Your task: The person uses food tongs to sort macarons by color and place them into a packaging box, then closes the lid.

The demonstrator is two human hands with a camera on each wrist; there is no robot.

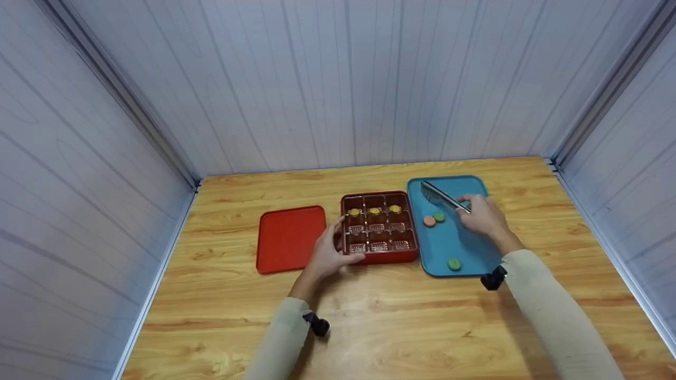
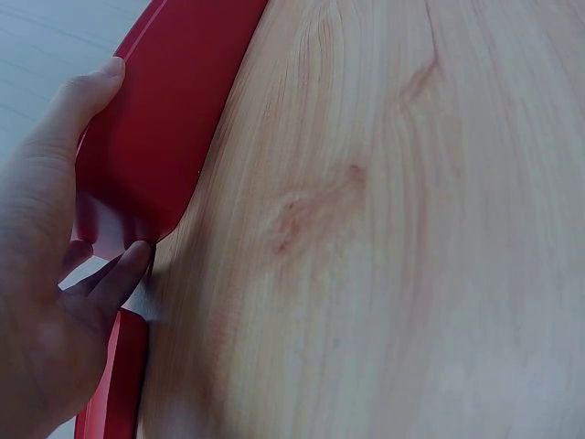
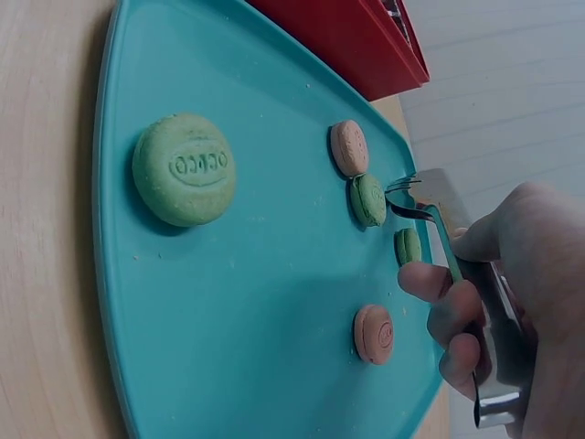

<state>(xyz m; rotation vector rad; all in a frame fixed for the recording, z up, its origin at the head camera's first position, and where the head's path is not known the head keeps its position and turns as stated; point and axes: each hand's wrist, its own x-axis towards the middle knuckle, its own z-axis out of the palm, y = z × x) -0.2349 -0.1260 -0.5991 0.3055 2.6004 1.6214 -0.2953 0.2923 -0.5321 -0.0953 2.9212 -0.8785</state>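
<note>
White panelled walls (image 1: pixel 317 89) enclose the wooden table (image 1: pixel 391 316) before you on three sides. The blue tray (image 1: pixel 449 240), the largest object on the tabletop, lies right of centre. Just beside its left edge stands the red box (image 1: pixel 385 257), fitted with a clear insert (image 1: pixel 368 232) of nine compartments in three rows. To the left of the box, and apart from it, the flat red lid (image 1: pixel 291 237) lies on the wood. Your left hand (image 1: pixel 328 255) grasps the box at its near left corner, thumb along the front wall and fingers at the left side. Your right hand (image 1: pixel 483 216) grips the metal tongs (image 1: pixel 446 196) above the tray, their tips toward its far left part; whether these touch anything cannot be told. Smallest are the confections: on the tray, the right wrist view shows three green macarons (image 3: pixel 184 169) and two pink macarons (image 3: pixel 374 334), one green and one pink side by side. Three yellow pieces (image 1: pixel 374 211) occupy the back row of the insert, one to each compartment.
</note>
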